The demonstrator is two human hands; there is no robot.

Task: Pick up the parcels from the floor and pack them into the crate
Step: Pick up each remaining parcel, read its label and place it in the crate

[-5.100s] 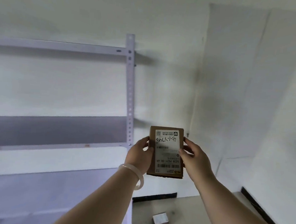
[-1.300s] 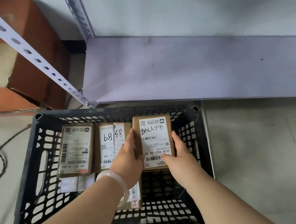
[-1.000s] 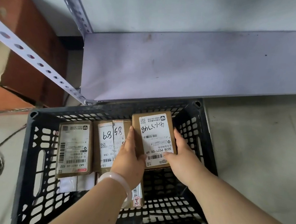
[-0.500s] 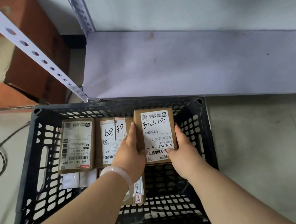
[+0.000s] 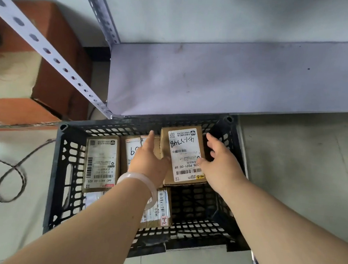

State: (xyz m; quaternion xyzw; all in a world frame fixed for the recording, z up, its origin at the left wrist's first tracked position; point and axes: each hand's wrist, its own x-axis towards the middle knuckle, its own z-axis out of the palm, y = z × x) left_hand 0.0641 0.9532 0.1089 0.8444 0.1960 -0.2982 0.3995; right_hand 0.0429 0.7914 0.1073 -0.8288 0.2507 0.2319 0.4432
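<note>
Parcel [image 5: 182, 155]: brown carton with a white label face up and handwritten digits, inside the crate at the far right corner; it sits higher than its neighbours, and its left edge overlaps the middle parcel. Cannot tell what it rests on.
Crate [image 5: 63, 175]: black plastic with lattice walls, on the floor [image 5: 300, 171], far rim just under the shelf board.
Left hand [image 5: 148, 159]: fingers straight and together, pointing far; it lies flat along the parcel's left side with the thumb at the carton edge, not curled round it.
Right hand [image 5: 218, 161]: fingers spread and relaxed past the parcel's right edge, thumb tip touching the label, no pinch.
Middle parcel [image 5: 133, 149]: label marked "69", partly under the left hand.
Left parcel [image 5: 102, 164]: label up, lies flat by the crate's left wall.
Near parcel [image 5: 159, 209]: small "2-2" tag on its corner, partly hidden by the left wrist.
Bracelet [image 5: 143, 181]: pale bangle on the left wrist.
Shelf board [image 5: 234, 80]: grey, far of the crate.
Shelf upright [image 5: 50, 55]: perforated white metal, running diagonally at far left.
Cardboard box [image 5: 57, 51]: brown, far left behind the upright.
Cable [image 5: 7, 171]: dark loop on the floor, left of the crate.
</note>
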